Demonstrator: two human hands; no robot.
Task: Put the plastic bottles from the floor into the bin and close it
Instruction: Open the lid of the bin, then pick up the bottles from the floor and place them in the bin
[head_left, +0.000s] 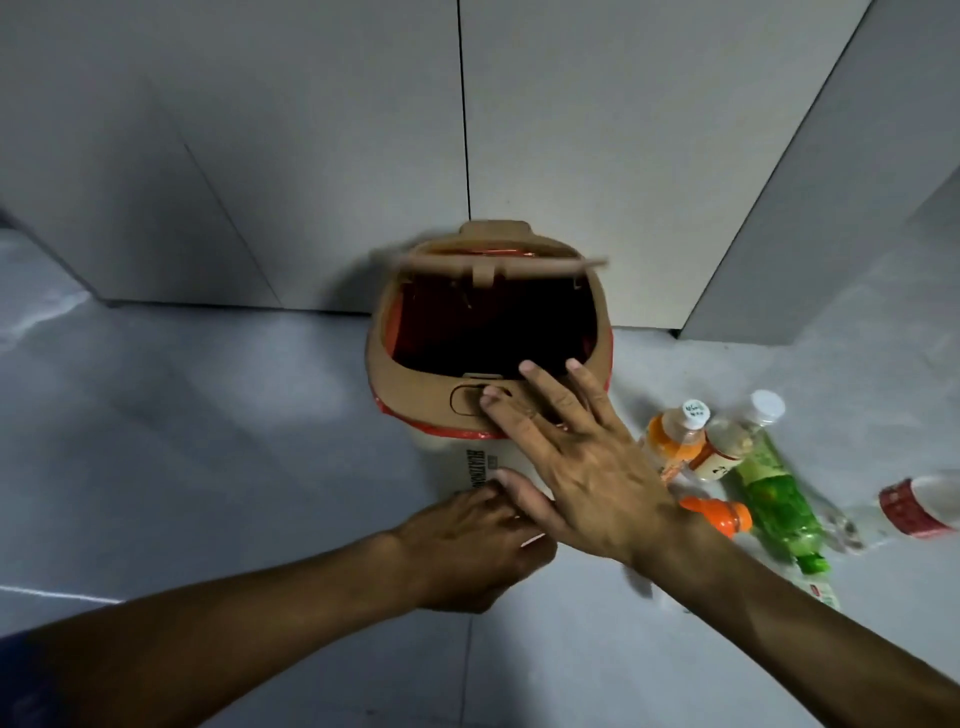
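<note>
Five plastic bottles, as far as we can count, lie on the floor (208, 415) to the right of the bin (488, 332), none yet inside.

Item: orange-drink bottle (675, 434), white cap, part full. Item: clear bottle with a brown label (737, 436), white cap, touching the first. Item: green bottle (779, 509), on its side, neck toward us. Item: orange-capped bottle (719, 514), mostly hidden behind the right wrist. Item: clear bottle with a red label (919, 506), set apart at the right edge.

Handling, in our judgement: all light, thin-walled and smooth, likely to dent under a hard squeeze and to roll if nudged. We would take each around the middle of the body, or at the stiffer neck below the cap. Those holding liquid will weigh more at one end.

Item: bin, tan top over a red liner, standing against the wall (571, 130). Its lid (493, 262) is raised and blurred, and the mouth is open and dark. We cannot tell what is inside.

Right hand (566, 452): flat, fingers spread, one fingertip (491, 397) on the oval button at the front of the rim. It grips nothing.

Left hand (467, 551): loosely curled low against the bin's pale front, apparently steadying it. Whether it pinches anything we cannot tell.
</note>
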